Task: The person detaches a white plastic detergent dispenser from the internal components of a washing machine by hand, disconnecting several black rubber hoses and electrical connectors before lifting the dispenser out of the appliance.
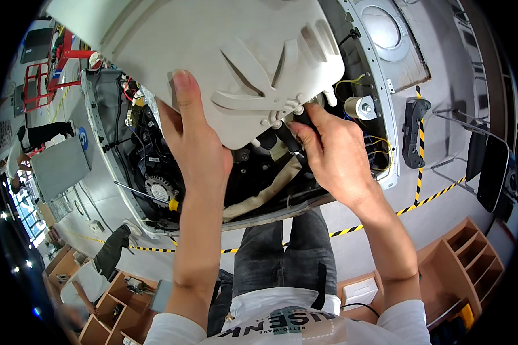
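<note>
My left hand (193,138) props up a large off-white moulded plastic housing (224,52) from below, thumb flat against its lower face. My right hand (334,146) grips a black hose (285,138) where it meets the small spouts on the housing's lower edge. The housing is lifted over an open washing machine cabinet (112,144), which lies under both hands. Inside the cabinet I see a black motor with a grey toothed wheel (158,188), a beige strap (259,195) and yellow wires (380,141).
A black handle-shaped part (414,132) lies on the grey floor to the right, beside yellow-black floor tape (423,198) and a metal frame with a dark panel (489,167). Wooden shelving stands at lower right (466,259) and lower left (106,310). Other people are at the left (26,144).
</note>
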`<action>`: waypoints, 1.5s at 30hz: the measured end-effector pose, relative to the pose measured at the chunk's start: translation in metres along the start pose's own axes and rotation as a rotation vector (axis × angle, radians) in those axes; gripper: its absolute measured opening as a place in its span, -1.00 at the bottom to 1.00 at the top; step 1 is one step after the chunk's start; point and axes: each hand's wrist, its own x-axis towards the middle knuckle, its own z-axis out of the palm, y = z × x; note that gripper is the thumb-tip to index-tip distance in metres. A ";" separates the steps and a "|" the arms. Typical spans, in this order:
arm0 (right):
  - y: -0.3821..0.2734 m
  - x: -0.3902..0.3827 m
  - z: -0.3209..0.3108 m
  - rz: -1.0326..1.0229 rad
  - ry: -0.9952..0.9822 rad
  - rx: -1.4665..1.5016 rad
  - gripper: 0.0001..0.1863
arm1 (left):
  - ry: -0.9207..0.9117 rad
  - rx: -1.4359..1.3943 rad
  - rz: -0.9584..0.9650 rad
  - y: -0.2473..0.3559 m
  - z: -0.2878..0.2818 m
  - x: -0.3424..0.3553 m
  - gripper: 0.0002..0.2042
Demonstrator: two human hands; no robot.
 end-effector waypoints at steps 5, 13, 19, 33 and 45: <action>-0.004 0.003 0.010 -0.087 0.023 -0.168 -0.78 | 0.107 0.033 0.077 0.001 -0.001 -0.012 -0.42; -0.009 0.001 0.019 -0.134 0.033 -0.213 -0.77 | 0.131 0.057 0.116 0.001 -0.009 -0.023 -0.37; -0.008 0.013 -0.017 0.137 -0.369 0.161 -0.66 | 0.026 0.027 0.044 -0.006 -0.027 -0.011 -0.32; 0.014 0.003 0.022 0.050 -0.092 0.267 -0.51 | -0.061 -0.061 -0.052 -0.010 -0.018 0.011 -0.46; 0.035 0.015 0.017 0.129 -0.368 0.656 -0.38 | -0.234 -0.100 -0.195 -0.027 -0.033 0.038 -0.42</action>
